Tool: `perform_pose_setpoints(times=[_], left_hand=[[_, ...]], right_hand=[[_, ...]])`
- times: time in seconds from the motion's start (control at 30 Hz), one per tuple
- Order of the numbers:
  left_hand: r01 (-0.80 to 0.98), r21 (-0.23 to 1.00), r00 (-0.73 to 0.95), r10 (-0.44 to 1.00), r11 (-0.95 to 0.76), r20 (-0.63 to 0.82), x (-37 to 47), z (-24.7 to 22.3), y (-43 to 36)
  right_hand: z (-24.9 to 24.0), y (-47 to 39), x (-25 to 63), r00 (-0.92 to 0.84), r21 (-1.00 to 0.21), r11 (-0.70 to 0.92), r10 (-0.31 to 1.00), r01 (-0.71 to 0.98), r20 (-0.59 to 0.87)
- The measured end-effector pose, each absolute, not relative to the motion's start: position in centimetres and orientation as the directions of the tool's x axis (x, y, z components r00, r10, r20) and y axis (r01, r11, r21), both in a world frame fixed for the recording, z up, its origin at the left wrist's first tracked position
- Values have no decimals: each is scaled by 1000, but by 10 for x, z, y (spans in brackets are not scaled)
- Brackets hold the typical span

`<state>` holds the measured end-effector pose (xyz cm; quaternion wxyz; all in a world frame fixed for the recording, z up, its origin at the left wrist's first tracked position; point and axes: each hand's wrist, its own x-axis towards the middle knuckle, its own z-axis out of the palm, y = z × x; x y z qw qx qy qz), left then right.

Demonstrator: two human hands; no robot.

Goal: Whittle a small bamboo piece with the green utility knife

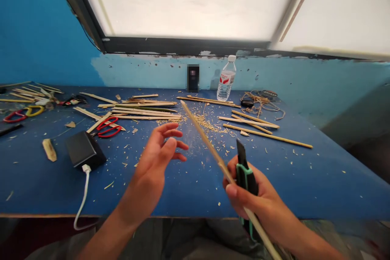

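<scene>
My right hand (pixel 258 195) is closed around both a thin bamboo stick (pixel 204 136) and a utility knife (pixel 246 176) with a black and mint-green handle. The stick slants from the lower right up toward the middle of the table, and its far tip is bare. The knife's dark blade points upward beside it. To the left of the stick, my left hand (pixel 161 150) hovers over the table with its fingers apart and nothing in them. Pale shavings (pixel 207 124) lie scattered beyond both hands.
Split bamboo strips (pixel 143 112) and red-handled scissors (pixel 109 127) lie left. A black box (pixel 84 150) with a white cable (pixel 87 195) sits nearer. Several sticks (pixel 268 135) lie right, near a water bottle (pixel 227 79) and tangled twine (pixel 258 101). Behind stands a blue wall (pixel 146 71).
</scene>
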<state>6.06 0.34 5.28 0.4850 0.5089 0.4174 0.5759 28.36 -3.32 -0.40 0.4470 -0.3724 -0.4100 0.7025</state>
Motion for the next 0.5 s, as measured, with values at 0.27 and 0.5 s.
perform_pose_setpoints(times=[0.27,0.5], left_hand=[[-584,810,77,990,-48,114,94,45,11],[-358,933,265,961,24,76,92,40,-9]], right_hand=[[-29,-74,252,-405,-922,-323,888,-214,-217],[-25,-95,279,-250,-993,-19,967,113,-47]])
